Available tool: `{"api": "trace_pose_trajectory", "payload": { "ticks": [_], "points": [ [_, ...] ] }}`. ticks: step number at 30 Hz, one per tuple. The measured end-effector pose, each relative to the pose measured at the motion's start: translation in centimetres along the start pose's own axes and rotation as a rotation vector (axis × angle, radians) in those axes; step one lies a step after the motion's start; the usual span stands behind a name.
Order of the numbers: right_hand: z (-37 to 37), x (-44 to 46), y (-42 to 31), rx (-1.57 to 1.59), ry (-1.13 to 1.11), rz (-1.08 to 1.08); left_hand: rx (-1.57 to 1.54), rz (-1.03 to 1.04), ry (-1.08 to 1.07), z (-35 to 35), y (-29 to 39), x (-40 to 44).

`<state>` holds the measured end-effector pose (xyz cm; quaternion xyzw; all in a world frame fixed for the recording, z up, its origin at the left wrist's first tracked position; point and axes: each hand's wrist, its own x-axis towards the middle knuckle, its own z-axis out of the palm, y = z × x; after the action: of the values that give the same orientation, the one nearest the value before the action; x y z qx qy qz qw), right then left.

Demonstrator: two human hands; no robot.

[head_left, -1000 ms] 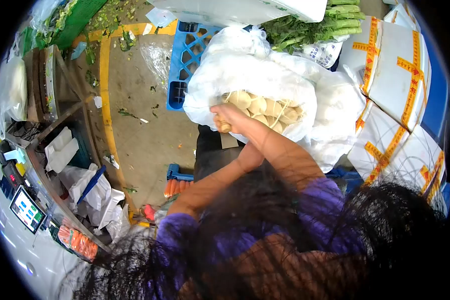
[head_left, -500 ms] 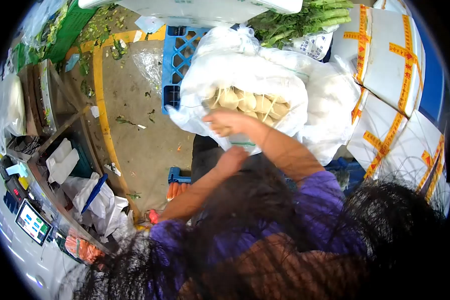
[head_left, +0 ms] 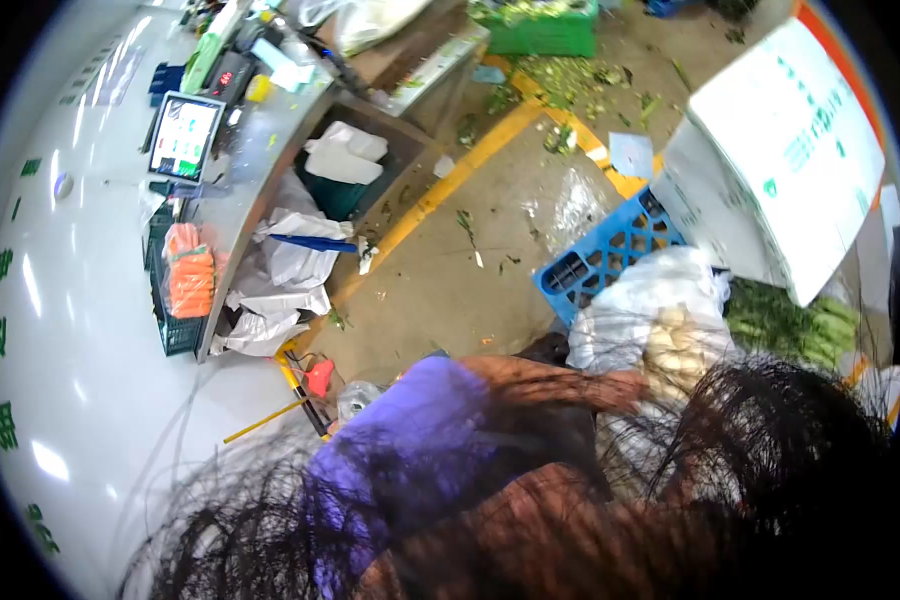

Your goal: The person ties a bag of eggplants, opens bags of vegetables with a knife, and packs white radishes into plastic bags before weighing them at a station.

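Observation:
My left hand (head_left: 622, 390) is at the near edge of an opened white plastic bag (head_left: 610, 325), beside pale tan, rounded root vegetables (head_left: 673, 350). Its fingers are blurred and partly behind dark hair, so I cannot make out whether they hold anything. The left arm, in a purple sleeve (head_left: 410, 410), reaches to the right. Dark hair covers the lower right of the view, and my right hand does not show there. The bag rests by a blue plastic crate (head_left: 610, 250).
A white foam box (head_left: 770, 170) stands behind the bag, with leafy green vegetables (head_left: 795, 320) at its right. On the left is a counter with a lit screen (head_left: 185, 137) and bagged carrots (head_left: 188, 272). Vegetable scraps (head_left: 570, 85) litter the floor near a green crate (head_left: 542, 32).
My view has swung left, moving the bag and blue crate to the right of the picture. Both hands showed over the bag before; now only the left is visible, still near it.

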<state>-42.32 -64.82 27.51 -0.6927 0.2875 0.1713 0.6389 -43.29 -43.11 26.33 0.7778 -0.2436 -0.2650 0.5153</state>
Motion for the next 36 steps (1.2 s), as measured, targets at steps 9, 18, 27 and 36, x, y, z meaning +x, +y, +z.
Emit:
{"api": "trace_pose_trajectory", "payload": {
  "ticks": [9,18,27,36],
  "points": [
    [20.3,-9.0,-4.7,-0.36,-0.574,-0.339,-1.074,-0.394,0.318,-7.3,0.0,-15.0],
    [21.4,-9.5,-6.1,-0.423,-0.665,-0.223,-0.662,-0.682,1.341,-23.7,-8.2,-37.5],
    [44.3,-5.0,-8.8,-0.726,-0.709,-0.344,-0.36,-0.774,1.995,-56.1,-17.8,-61.3],
    [66.6,-4.2,-20.6,-1.029,-0.792,-0.544,-0.024,-1.613,1.768,-66.3,-26.6,-74.3]
  ]
}}
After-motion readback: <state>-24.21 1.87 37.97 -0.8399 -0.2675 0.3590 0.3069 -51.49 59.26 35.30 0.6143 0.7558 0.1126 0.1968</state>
